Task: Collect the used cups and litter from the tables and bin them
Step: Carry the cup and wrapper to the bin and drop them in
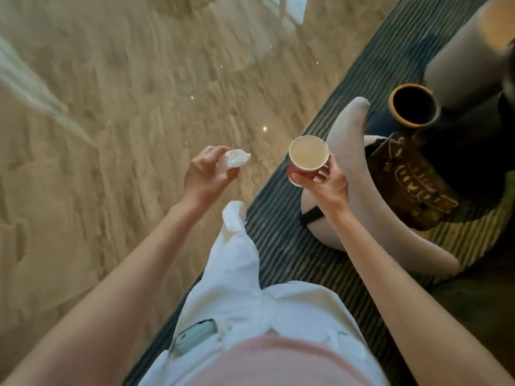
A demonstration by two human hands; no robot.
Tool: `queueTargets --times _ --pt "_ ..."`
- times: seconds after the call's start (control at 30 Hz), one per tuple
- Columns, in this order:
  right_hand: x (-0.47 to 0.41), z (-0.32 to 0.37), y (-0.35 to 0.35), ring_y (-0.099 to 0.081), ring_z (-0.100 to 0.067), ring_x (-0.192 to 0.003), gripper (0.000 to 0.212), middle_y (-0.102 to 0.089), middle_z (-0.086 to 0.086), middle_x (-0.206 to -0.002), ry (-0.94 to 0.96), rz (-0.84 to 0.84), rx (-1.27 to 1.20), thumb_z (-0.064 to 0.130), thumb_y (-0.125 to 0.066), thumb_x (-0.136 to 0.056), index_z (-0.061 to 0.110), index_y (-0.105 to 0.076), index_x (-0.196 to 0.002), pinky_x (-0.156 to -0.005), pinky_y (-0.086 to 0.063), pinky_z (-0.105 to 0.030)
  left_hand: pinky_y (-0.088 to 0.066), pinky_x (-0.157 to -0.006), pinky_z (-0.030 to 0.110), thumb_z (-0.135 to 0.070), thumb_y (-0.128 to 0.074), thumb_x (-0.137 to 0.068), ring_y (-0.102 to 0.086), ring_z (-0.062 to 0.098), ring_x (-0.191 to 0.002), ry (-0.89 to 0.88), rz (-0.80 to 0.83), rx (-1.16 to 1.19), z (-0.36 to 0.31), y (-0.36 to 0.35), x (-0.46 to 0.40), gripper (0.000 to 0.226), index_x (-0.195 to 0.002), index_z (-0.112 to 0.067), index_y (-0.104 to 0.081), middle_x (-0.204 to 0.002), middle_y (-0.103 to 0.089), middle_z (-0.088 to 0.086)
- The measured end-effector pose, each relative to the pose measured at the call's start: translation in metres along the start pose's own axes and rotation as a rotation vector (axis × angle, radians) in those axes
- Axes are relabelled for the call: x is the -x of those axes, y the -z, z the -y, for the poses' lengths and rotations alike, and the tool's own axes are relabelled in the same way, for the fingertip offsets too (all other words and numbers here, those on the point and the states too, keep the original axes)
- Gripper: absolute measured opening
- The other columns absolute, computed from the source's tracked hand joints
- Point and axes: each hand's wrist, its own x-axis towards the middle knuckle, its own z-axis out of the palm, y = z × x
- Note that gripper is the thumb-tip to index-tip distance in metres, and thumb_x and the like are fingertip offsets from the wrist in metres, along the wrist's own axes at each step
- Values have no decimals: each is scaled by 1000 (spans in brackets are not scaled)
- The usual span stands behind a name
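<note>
The left hand [204, 175] pinches a crumpled white tissue [235, 160] over the pale marble floor [125, 107]; the right hand [326, 185] grips a red paper cup [308, 157] upright above the striped carpet [281, 246]; a dark vase [412, 110] stands nearby.

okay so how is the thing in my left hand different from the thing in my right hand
The crumpled tissue is white, soft and shapeless; the paper cup is reddish outside, rigid and round. The left hand pinches the tissue at its fingertips, while the right hand wraps around the cup's side. The cup stands upright, mouth up, pale inside; the tissue has no such pose. Both are held above the floor.
</note>
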Motion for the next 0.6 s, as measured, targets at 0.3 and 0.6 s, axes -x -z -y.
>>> queueTargets --times 0.3,0.6 --pt "-240 5 9 -61 -4 -98 64 -62 1 -111 -133 -259 -127 10 -84 -68 11 -50 -122 -86 -52 -22 -49 -75 35 -17 -75 -72 -63 26 -89 -178 238 -73 -43 -55 -299 34 -106 -10 -68 -100 -66 8" --pt "-462 -41 118 -62 4 -100 64 -61 14 -111 -255 -493 -223 7 -84 -67 29 -50 -118 -84 -50 -17 -50 -77 37 -24 -74 -75 -61 26 -96 -397 492 -172 -172 -238 -550 38 -111 -18 -66 -108 -64 4"
